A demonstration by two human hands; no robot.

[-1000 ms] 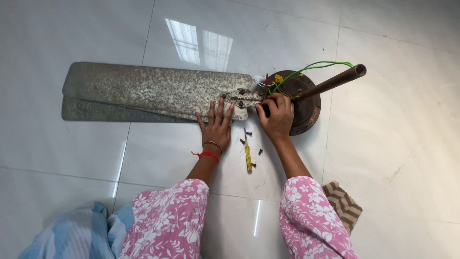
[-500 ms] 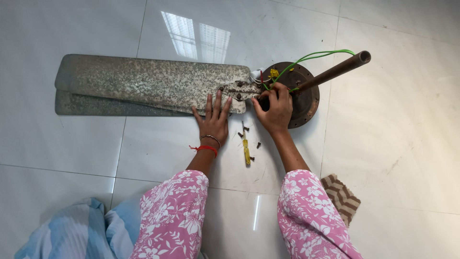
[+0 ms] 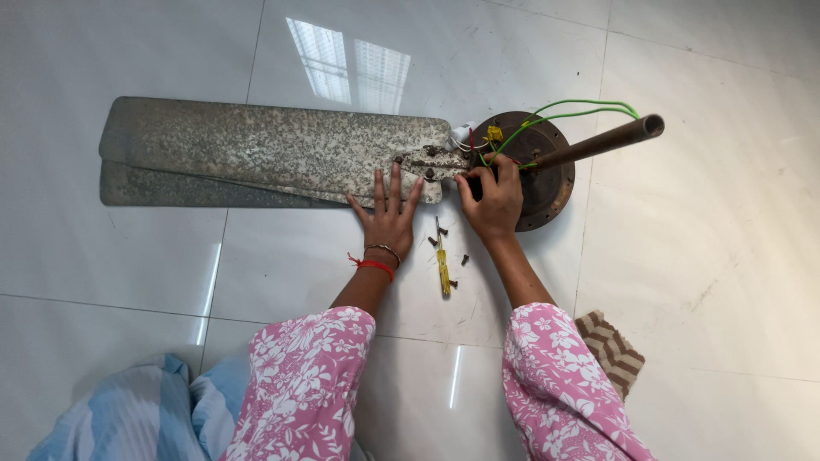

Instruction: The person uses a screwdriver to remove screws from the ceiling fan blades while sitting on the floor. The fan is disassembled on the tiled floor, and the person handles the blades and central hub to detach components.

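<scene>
White tile floor (image 3: 683,256): left hand (image 3: 389,218) flat, fingers spread on fan blade (image 3: 273,149); right hand (image 3: 494,198) clenched at motor hub (image 3: 547,183).

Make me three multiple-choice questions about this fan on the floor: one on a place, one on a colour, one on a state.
1. Where is the screwdriver?
A. on the blade
B. on the floor between the hands
C. in the right hand

2. What colour are the long looping wires?
A. green
B. blue
C. white

3. How is the left hand?
A. clenched in a fist
B. holding a screw
C. spread flat at the blade's edge

Answers: 1 B, it lies on the tile between the wrists. 2 A, they arc green over the motor. 3 C, its fingers are splayed.
</scene>
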